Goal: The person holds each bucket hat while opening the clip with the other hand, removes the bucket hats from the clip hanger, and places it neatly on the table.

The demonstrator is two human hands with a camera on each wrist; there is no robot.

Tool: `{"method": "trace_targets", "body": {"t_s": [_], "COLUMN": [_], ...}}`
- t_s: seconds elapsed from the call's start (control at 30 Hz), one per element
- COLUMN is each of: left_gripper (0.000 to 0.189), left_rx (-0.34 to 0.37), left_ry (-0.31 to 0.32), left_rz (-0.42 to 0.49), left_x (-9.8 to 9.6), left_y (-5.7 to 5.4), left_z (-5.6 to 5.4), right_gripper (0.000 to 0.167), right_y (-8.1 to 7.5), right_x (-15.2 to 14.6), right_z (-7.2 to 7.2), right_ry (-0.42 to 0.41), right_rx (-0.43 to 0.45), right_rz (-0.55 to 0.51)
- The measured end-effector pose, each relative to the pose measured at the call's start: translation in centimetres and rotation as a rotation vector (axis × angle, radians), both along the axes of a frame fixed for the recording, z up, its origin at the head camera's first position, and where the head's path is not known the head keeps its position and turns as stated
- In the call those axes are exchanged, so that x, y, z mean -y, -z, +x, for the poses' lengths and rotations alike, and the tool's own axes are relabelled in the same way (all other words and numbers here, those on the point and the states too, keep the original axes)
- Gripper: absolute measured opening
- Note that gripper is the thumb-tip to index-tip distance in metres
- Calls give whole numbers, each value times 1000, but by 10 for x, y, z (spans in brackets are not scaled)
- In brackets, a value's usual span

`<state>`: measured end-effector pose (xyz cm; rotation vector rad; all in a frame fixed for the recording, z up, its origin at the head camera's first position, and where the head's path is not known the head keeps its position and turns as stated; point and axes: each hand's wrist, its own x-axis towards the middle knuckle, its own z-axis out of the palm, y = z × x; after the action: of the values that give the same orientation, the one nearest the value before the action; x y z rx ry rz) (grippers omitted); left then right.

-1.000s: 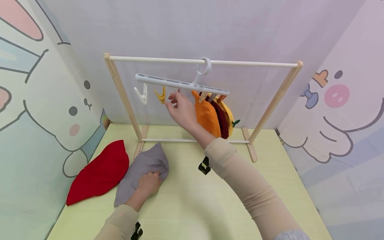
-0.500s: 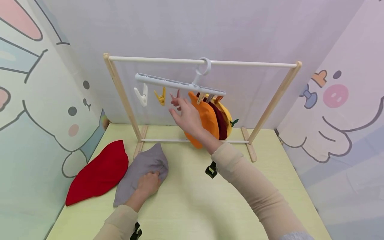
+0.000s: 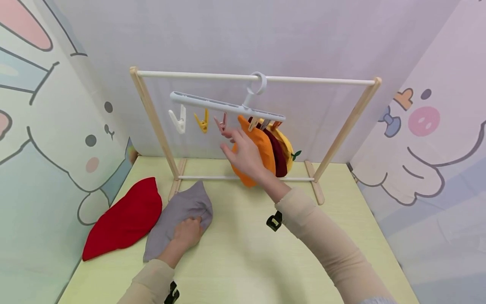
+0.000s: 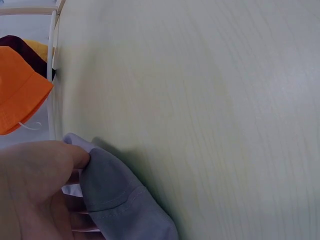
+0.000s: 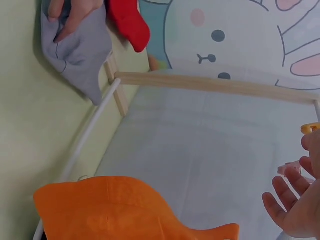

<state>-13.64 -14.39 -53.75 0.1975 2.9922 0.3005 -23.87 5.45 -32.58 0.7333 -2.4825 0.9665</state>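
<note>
My left hand [image 3: 187, 233] lies on a grey bucket hat [image 3: 161, 238] on the table; in the left wrist view its thumb and fingers pinch the hat's edge. My right hand [image 3: 247, 156] is raised, fingers loosely bent and holding nothing, just below a pink clip [image 3: 220, 122] on a pale hanger [image 3: 216, 104]. Whether a fingertip touches that clip I cannot tell. Beside the hand hang an orange hat [image 3: 265, 147], a maroon hat [image 3: 281, 162] and a yellow hat [image 3: 288, 147], clipped to the hanger's right half. A yellow clip [image 3: 203, 122] and a white clip [image 3: 179, 120] hang farther left.
A red hat [image 3: 127, 217] lies left of the grey one. The hanger's ring hooks over the white rail [image 3: 319, 80] of a wooden rack [image 3: 347, 126] at the table's back. Cartoon-printed fabric walls [image 3: 421, 126] enclose the table [image 3: 235, 261].
My right hand has moved right and down, away from the yellow clip, uncovering the pink clip. The hanger and hats have shifted slightly left. My left hand stays on the grey bucket hat.
</note>
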Motion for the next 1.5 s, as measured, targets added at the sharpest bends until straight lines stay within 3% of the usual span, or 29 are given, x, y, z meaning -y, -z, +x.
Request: {"method": "trace_targets", "body": {"t_s": [0.3,0.73,1.03,1.5], "left_gripper": [29,31,30,29], "left_rx": [-4,18,1,14], "left_ry": [-1,-11,-7,4], "left_rz": [-3,-16,-12,-37], "left_x": [-1,0,0,1], "left_y": [0,3,3,2], "left_z": [-1,-1,0,-1], "right_gripper": [41,49,50,54], "right_y": [12,37,39,59], "right_x": [-15,-40,-60,-77], "right_z": [7,14,5,-1], "right_ry": [2,14,106,276], "right_rx": [-3,8,18,116], "right_rz": [56,-29,-175,-249]}}
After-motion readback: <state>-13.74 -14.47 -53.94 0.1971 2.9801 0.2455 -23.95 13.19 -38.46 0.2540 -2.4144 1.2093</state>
